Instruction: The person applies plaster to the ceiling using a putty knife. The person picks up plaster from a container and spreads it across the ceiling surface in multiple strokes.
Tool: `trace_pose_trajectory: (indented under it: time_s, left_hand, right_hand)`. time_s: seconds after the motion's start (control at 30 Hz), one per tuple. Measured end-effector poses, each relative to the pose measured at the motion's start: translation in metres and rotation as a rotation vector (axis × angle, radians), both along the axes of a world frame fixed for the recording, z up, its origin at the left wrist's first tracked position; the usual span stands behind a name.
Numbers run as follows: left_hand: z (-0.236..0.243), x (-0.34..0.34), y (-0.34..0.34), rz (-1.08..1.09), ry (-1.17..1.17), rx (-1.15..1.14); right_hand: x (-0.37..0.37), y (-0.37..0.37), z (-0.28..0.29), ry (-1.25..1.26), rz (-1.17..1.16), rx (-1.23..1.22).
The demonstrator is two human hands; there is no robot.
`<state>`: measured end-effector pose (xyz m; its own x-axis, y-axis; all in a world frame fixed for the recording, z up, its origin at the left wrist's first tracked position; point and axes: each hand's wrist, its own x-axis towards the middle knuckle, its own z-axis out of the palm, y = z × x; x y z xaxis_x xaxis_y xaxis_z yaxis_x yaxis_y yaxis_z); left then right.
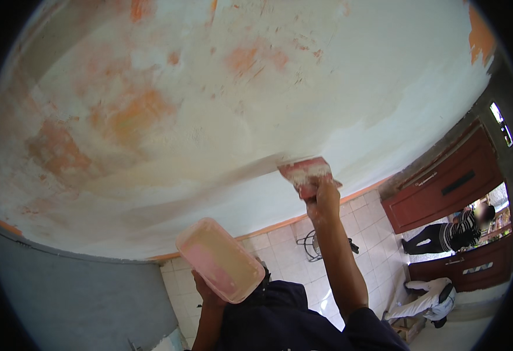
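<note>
My right hand (322, 202) grips a reddish putty knife (305, 171), its wide blade smeared with pale filler. The blade lies against the wall (256, 111), which is coated in white and cream, with orange paint showing through in patches. A darker streak, perhaps shadow or damp filler, runs left from the blade. Lower left, my left hand (206, 291) supports a pink plastic tub (254, 283) from its side and underneath, most of its fingers hidden. Cream filler (236, 263) and a pinkish smear show inside the tub.
A thin metal stand (310, 247) is on the tiled floor (280, 237) below. A grey panel (75, 286) stands at left. Past red doors (449, 181) on the right, a person (452, 234) in stripes stands; another person (437, 295) bends near a wooden box (407, 330).
</note>
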<state>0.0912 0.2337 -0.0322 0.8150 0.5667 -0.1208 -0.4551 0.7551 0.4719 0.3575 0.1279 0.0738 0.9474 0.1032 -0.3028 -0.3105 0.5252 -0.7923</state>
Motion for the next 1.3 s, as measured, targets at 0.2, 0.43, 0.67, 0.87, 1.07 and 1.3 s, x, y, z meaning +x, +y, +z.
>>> trace_pose_trajectory:
  time_s: [0.2,0.43,0.67,0.87,1.07,1.3]
  left_hand:
    - [0.005,-0.012,0.008,0.049,0.012,-0.043]
    - [0.004,-0.036,0.032,0.04,0.063,-0.043]
    - [0.016,-0.046,0.038,0.037,-0.003,-0.075]
    - [0.006,-0.044,0.051,0.049,0.052,-0.059]
    - [0.001,-0.038,0.069,0.022,0.034,-0.13]
    - [0.005,-0.029,0.07,0.012,0.0,-0.037]
  right_hand:
    - [0.015,0.02,0.048,0.017,0.04,0.01]
    - [-0.012,0.033,0.066,-0.063,-0.02,0.121]
    - [-0.038,0.026,0.023,0.041,-0.046,-0.148]
    - [0.011,0.056,0.039,-0.021,-0.047,-0.038]
    - [0.01,0.049,0.061,-0.213,0.108,0.071]
    - [-0.019,0.053,-0.003,-0.011,-0.166,-0.178]
